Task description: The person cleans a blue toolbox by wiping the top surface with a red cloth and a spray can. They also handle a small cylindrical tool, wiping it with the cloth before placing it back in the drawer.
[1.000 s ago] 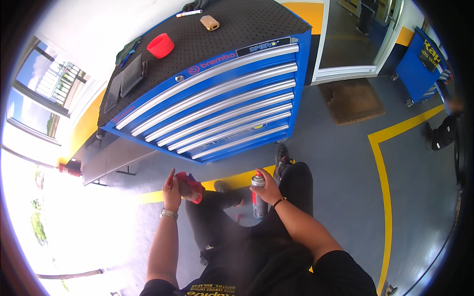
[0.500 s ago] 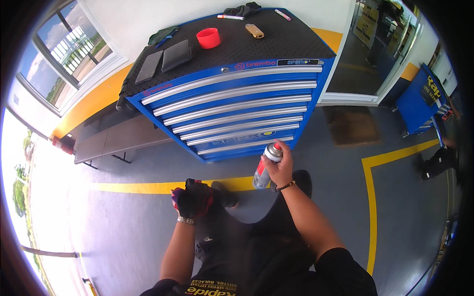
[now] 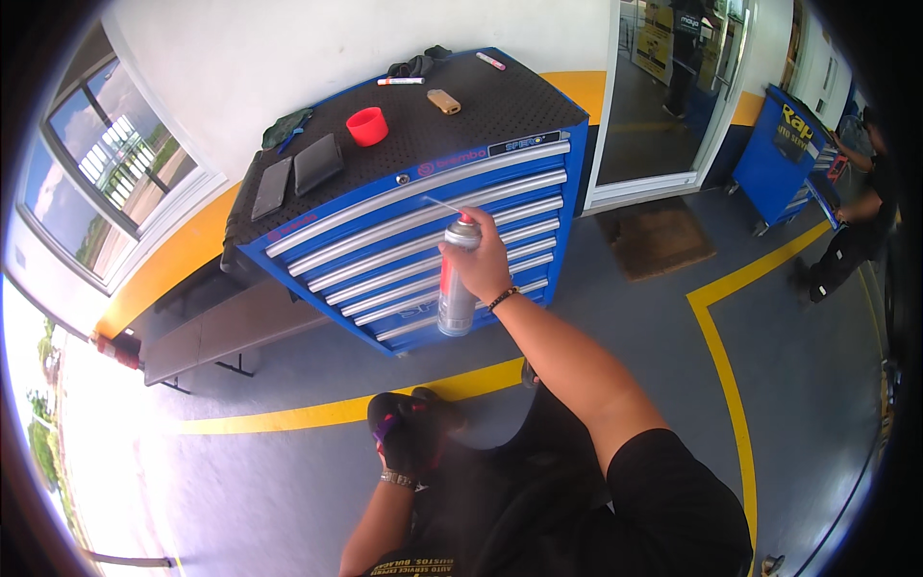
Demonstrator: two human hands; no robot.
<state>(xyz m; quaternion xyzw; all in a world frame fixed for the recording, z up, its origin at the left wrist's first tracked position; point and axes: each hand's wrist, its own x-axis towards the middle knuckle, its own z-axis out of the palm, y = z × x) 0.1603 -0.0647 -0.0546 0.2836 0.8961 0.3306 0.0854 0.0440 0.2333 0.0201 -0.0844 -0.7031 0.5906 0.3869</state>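
Observation:
My right hand [image 3: 483,262] is wrapped round an aerosol spray can [image 3: 454,298], silver and red with a red nozzle, held nearly upright in front of the tool cabinet. From the nozzle a thin pale line [image 3: 442,204] runs up and left across the blue drawer fronts; whether straw or spray I cannot tell. Lower and to the left, my left hand [image 3: 383,454] is closed on a black cloth bundle [image 3: 409,423] with red and purple patches, which hides most of its fingers. The blue tool cabinet [image 3: 538,207] has silver drawer handles and a black top mat.
On the mat lie a red ring-shaped cup [image 3: 366,126], a black wallet-like case [image 3: 317,165], a phone [image 3: 272,188], a tan object [image 3: 443,102] and markers [image 3: 401,81]. A bench [image 3: 216,332] stands left. At right, a co-worker [image 3: 856,207] is beside another blue cart [image 3: 774,154].
My right hand has raised the spray can up and left, toward the drawers, and the thin line now shows at its nozzle. The view has shifted; the cabinet appears lower and further left.

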